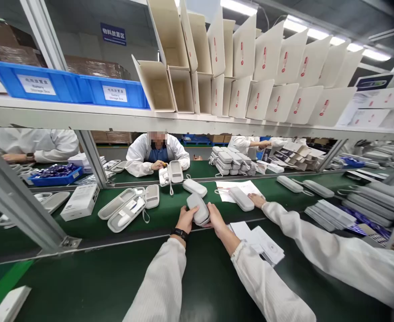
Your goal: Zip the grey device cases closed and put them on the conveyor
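Both hands clamped on grey case [199,209], mid table [99,277], just past near edge of belt: left hand [185,219] on left side, right hand [216,219] on right. Case closed, long axis near-to-far, tilted slightly left at far end. Prob. light, semi-stiff shell, smooth, maybe slippery; best gripped across long sides w/ thumbs on top.

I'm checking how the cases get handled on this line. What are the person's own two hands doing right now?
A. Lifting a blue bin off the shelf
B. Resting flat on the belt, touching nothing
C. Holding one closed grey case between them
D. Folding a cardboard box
C: the left hand and the right hand clasp the two sides of a closed grey case over the green belt.
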A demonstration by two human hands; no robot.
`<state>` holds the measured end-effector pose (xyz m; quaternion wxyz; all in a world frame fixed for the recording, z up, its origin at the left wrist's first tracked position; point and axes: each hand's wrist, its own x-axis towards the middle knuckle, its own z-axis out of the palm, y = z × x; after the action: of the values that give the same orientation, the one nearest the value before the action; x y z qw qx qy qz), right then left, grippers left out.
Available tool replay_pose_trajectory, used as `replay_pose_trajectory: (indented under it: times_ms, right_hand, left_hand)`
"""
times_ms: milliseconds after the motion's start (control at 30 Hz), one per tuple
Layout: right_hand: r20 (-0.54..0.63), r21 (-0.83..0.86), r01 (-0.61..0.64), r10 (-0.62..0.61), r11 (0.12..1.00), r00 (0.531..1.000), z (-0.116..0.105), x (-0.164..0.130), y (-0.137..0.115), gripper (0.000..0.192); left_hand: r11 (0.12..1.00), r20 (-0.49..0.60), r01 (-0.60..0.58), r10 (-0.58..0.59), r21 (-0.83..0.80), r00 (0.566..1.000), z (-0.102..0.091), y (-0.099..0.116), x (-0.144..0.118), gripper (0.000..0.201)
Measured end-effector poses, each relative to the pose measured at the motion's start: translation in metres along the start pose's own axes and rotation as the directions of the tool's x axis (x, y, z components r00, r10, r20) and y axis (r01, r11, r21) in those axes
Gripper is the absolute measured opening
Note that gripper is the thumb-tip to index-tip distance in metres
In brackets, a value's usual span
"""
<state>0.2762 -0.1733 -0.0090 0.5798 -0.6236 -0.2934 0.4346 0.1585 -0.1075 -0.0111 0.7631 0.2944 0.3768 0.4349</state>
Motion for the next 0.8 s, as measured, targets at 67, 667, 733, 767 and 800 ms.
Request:
replay_pose_trajectory:
  times_ms: [67, 667, 733, 767, 800]
  right_hand:
    - [0.048, 0.037, 0.049, -0.051, 0.998, 0.998, 0.006, -0.022, 0.000, 0.050]
    - [0.371, -0.042, 0.404, -0.361, 0.914, 0.855, 0.148, -0.144, 0.059, 0.032]
    - [0.370, -0.295, 0.629, -0.521, 0.719, 0.769, 0.149, -0.150, 0.064, 0.036]
    - [0.388, -0.408, 0.704, -0.588, 0.581, 0.710, 0.149, -0.151, 0.066, 0.035]
    - [0.414, -0.495, 0.746, -0.634, 0.446, 0.653, 0.147, -0.151, 0.068, 0.033]
  left_hand:
    - [0.995, 0.068, 0.083, -0.080, -0.049, 0.994, -0.012, 0.011, -0.017, 0.050]
    - [0.799, -0.454, -0.585, 0.475, -0.135, 0.754, -0.102, 0.045, -0.166, 0.055]
    - [0.803, -0.497, -0.586, 0.466, -0.109, 0.732, -0.106, 0.045, -0.168, 0.055]
    - [0.800, -0.512, -0.590, 0.465, -0.106, 0.722, -0.109, 0.046, -0.168, 0.057]
    - [0.794, -0.526, -0.598, 0.465, -0.108, 0.712, -0.112, 0.048, -0.168, 0.059]
